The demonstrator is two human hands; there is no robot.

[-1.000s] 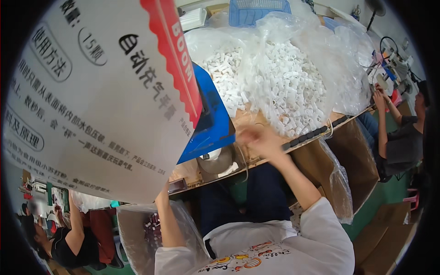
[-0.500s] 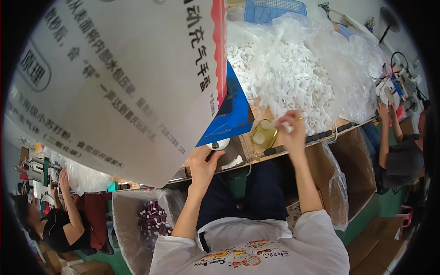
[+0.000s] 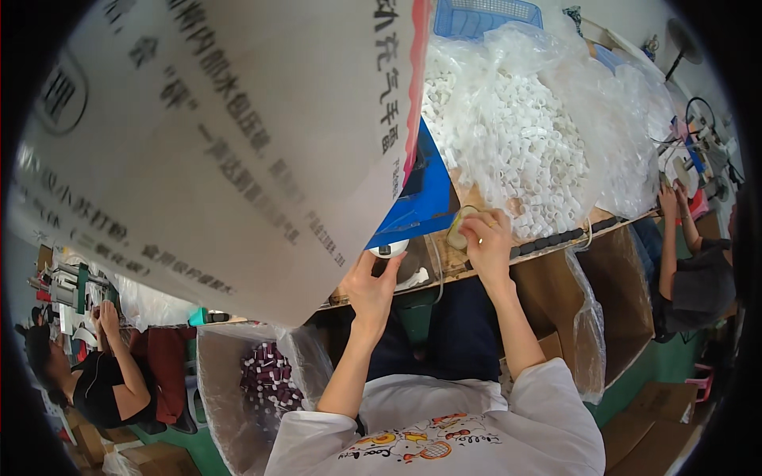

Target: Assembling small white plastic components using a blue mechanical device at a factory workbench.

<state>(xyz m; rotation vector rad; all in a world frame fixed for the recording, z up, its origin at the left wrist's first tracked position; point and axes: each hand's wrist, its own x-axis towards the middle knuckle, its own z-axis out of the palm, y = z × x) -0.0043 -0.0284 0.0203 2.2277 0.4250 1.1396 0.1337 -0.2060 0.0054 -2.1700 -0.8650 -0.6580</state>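
At the bench's front edge (image 3: 556, 242), the left hand (image 3: 371, 287) pinches a white cap (image 3: 389, 248); the right hand (image 3: 486, 238) curls its fingers around a yellowish roll (image 3: 458, 229).

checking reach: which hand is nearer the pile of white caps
Right. The right hand sits at the edge of the cap pile; the left hand is farther off, below the blue sheet.

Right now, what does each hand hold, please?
Left hand: closed on a small white part.
Right hand: closed on a small round yellowish piece.
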